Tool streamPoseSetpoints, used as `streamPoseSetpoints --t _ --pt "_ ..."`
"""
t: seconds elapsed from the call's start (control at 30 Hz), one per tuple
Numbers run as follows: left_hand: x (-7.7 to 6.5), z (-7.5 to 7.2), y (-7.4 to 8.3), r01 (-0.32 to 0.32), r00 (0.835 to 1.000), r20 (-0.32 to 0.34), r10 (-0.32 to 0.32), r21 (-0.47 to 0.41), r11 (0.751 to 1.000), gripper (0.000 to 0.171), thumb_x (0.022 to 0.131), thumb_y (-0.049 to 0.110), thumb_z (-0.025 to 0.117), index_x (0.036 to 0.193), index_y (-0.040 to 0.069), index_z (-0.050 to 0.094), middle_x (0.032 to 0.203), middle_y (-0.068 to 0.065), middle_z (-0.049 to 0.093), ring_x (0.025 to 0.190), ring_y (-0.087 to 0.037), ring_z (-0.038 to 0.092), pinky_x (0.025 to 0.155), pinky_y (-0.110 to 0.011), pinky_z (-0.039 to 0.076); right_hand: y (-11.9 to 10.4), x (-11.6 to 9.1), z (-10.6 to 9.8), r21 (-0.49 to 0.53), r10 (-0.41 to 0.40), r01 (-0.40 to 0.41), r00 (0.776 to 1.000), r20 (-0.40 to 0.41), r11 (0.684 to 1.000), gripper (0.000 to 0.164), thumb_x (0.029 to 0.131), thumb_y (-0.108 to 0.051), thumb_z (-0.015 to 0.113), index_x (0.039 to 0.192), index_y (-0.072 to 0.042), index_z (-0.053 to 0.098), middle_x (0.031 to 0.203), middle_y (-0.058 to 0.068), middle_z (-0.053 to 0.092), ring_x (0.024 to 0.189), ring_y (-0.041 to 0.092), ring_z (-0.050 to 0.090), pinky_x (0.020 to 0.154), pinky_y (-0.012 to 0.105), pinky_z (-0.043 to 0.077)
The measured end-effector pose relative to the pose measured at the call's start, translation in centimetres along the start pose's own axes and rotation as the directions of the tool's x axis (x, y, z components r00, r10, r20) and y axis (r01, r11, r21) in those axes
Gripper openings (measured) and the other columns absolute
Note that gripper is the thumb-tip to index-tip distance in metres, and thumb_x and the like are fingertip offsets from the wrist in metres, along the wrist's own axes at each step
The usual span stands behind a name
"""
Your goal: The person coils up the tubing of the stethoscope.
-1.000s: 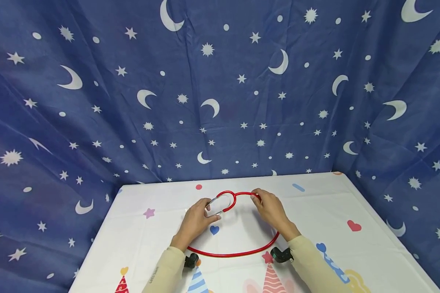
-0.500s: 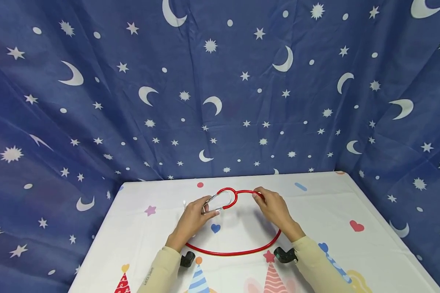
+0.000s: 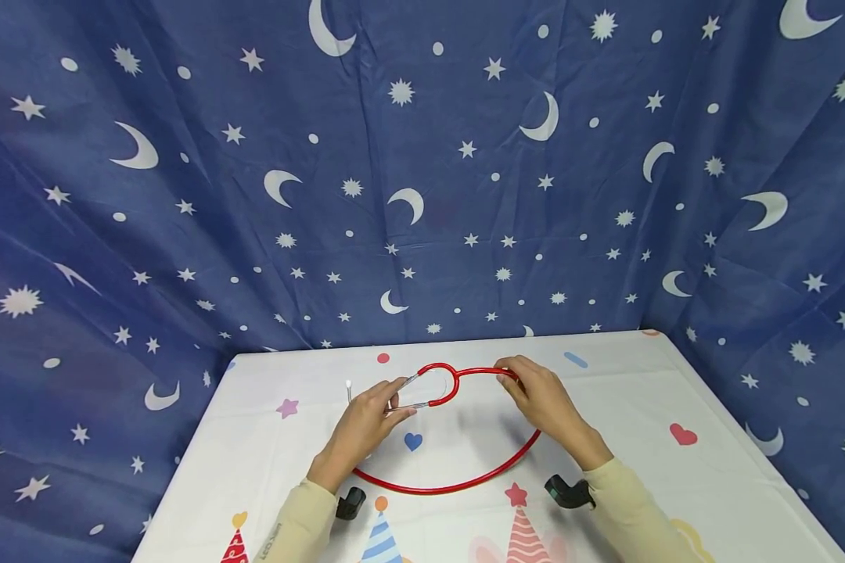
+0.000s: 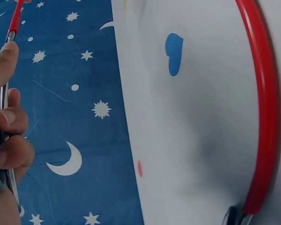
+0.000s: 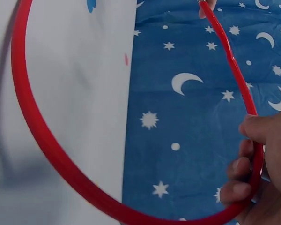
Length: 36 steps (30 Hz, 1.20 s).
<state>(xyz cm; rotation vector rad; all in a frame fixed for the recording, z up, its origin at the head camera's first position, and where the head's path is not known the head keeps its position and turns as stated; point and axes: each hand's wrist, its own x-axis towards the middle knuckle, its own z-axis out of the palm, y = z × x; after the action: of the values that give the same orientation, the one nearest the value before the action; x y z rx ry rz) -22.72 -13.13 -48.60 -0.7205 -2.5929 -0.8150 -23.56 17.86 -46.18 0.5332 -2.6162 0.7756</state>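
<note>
A stethoscope with red tubing point(image 3: 433, 490) is held by both hands above the white table. My left hand point(image 3: 359, 426) grips its two metal ear tubes point(image 3: 411, 407), fingers curled round them in the left wrist view. A white ear tip point(image 3: 348, 384) shows just beyond that hand. On the right, my right hand point(image 3: 549, 400) holds the tubing beyond the Y-shaped fork, and its curled fingers point(image 5: 239, 168) show in the right wrist view. From there the tube loops down and back toward the left forearm. A metal fitting point(image 4: 246, 219) at its far end is partly cut off.
The white tablecloth point(image 3: 627, 399) carries printed hearts, stars and party hats. A blue curtain point(image 3: 422, 195) with moons and stars hangs behind the table and along its sides. Dark wrist-camera mounts stick out by both cuffs.
My right hand has moved to the right along with the tubing it holds. My left hand has shifted slightly left, still gripping the ear tubes. More of the ear tip shows.
</note>
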Motion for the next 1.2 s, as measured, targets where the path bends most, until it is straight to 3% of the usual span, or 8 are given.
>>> streamPoseSetpoints --t 0.13,0.37,0.57,0.77,0.93,1.2 --pt "0.0 -0.4 0.2 -0.063 0.998 -0.02 0.063 0.023 0.998 0.049 0.085 0.032 0.076 0.127 0.011 0.063 0.079 0.011 0.051 0.061 -0.001 0.038 0.055 -0.015 0.035 0.0 -0.1 -1.3 0.009 -0.044 0.044 0.999 0.019 0.999 0.017 0.093 -0.021 0.068 0.108 -0.013 0.065 0.089 -0.003 0.064 0.065 0.007 0.048 0.058 0.02 0.045" --pt "0.0 -0.9 0.4 -0.133 0.99 -0.046 0.135 0.053 0.99 0.048 0.086 0.031 0.075 0.128 0.011 0.061 0.08 0.01 0.053 0.06 -0.002 0.039 0.055 -0.014 0.036 -0.6 0.1 -2.7 -0.039 -0.183 0.181 0.982 -0.046 0.983 0.015 0.091 -0.017 0.07 0.104 -0.014 0.062 0.089 -0.005 0.064 0.065 0.005 0.047 0.054 0.017 0.042" --pt "0.2 -1.2 1.0 -0.154 0.987 -0.038 0.158 0.084 0.985 0.049 0.086 0.034 0.074 0.128 0.013 0.061 0.08 0.01 0.053 0.06 -0.001 0.039 0.054 -0.013 0.035 -1.3 0.3 -3.6 -0.087 -0.319 0.311 0.941 -0.11 0.946 0.018 0.09 -0.011 0.071 0.105 -0.011 0.062 0.083 -0.005 0.059 0.06 0.004 0.042 0.05 0.015 0.037" --pt "0.6 -1.4 2.4 -0.244 0.969 -0.027 0.247 0.093 0.965 0.049 0.086 0.036 0.074 0.126 0.01 0.062 0.078 0.007 0.055 0.058 -0.001 0.039 0.054 -0.012 0.036 -2.4 0.9 -4.5 -0.104 -0.401 0.389 0.899 -0.173 0.916 0.016 0.092 -0.012 0.067 0.107 -0.008 0.064 0.083 -0.003 0.058 0.061 0.005 0.042 0.05 0.015 0.035" --pt "0.7 -1.7 3.6 -0.26 0.965 -0.007 0.262 0.086 0.962 0.052 0.084 0.037 0.076 0.126 0.01 0.061 0.079 0.006 0.057 0.057 -0.001 0.038 0.052 -0.011 0.035 -3.5 1.3 -5.3 -0.126 -0.465 0.448 0.868 -0.176 0.885 0.018 0.099 -0.023 0.059 0.108 -0.01 0.067 0.083 -0.003 0.057 0.062 0.005 0.041 0.051 0.015 0.034" --pt "0.5 -2.0 4.7 -0.305 0.952 0.009 0.305 0.102 0.947 0.053 0.083 0.036 0.078 0.127 0.011 0.061 0.08 0.008 0.056 0.058 0.0 0.041 0.053 -0.009 0.036 -4.7 1.7 -5.9 -0.154 -0.538 0.519 0.832 -0.134 0.841 0.019 0.099 -0.023 0.058 0.109 -0.009 0.068 0.085 -0.002 0.056 0.065 0.007 0.044 0.054 0.017 0.039"
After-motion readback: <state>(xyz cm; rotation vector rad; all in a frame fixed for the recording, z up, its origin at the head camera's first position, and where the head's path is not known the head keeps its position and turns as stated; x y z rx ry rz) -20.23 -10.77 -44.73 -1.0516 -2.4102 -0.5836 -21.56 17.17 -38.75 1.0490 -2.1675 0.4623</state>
